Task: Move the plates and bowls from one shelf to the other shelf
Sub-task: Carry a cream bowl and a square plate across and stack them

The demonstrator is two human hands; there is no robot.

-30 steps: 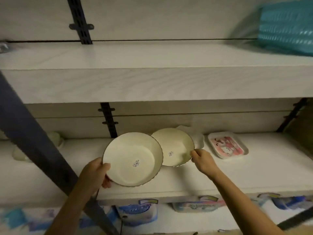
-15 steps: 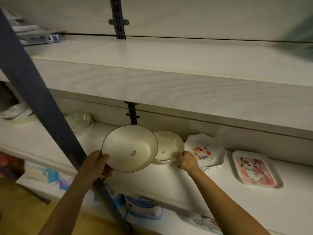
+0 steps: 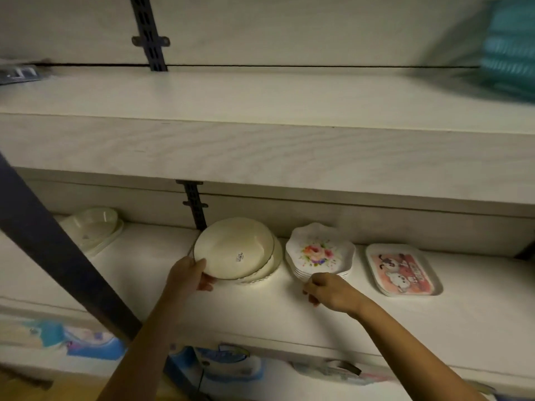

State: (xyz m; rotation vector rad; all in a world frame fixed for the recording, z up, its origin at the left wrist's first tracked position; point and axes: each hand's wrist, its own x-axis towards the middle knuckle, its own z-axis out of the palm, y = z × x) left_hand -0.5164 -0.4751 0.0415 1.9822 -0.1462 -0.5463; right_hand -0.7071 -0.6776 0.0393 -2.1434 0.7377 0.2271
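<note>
My left hand point(image 3: 189, 274) grips the near-left rim of a cream plate point(image 3: 233, 247) with a small sticker, tilted over a second cream plate point(image 3: 275, 263) that lies on the lower shelf point(image 3: 237, 314). My right hand point(image 3: 328, 290) hovers with curled fingers just in front of a stack of scalloped floral plates point(image 3: 320, 251) and holds nothing. A stack of square cartoon plates point(image 3: 402, 269) lies further right. Pale green bowls point(image 3: 92, 227) stand at the far left of the lower shelf. The upper shelf point(image 3: 260, 94) is bare in the middle.
A dark diagonal metal strut point(image 3: 58, 256) crosses the left side in front of the lower shelf. A teal ribbed item point(image 3: 509, 53) stands at the upper shelf's right end, packaged items at its left end point(image 3: 17, 73). Blue packaged goods point(image 3: 225, 363) fill the shelf below.
My left hand has brought its cream plate over the other cream plate on the lower shelf. My right hand has let go of that plate and moved right, near the floral stack.
</note>
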